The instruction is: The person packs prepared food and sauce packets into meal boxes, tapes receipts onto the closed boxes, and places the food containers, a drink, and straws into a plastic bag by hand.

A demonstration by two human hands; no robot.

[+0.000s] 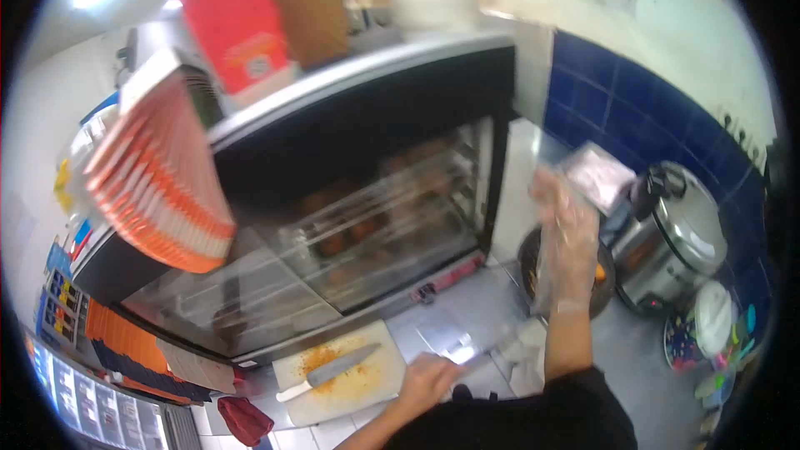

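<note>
My right hand (567,221), in a clear plastic glove, reaches up over a dark round bowl (607,298). Its fingers are smeared by motion, close to a clear pack with pale pink contents (598,177). Some orange food (600,272) shows in the bowl beside my wrist. My left hand (427,382) is bare and low over the counter, fingers curled; what they hold, if anything, is blurred. Left of it, a knife (342,365) with a white handle lies on a cutting board (379,383) dusted with orange-brown crumbs.
A glass-fronted display cabinet (358,108) with food inside spans the back. To the right stand a steel cooker (667,258) and a patterned tub with a white lid (714,317). Stacked orange-and-white cartons (162,175) hang over the left side. A dark red cloth (244,420) lies near the board.
</note>
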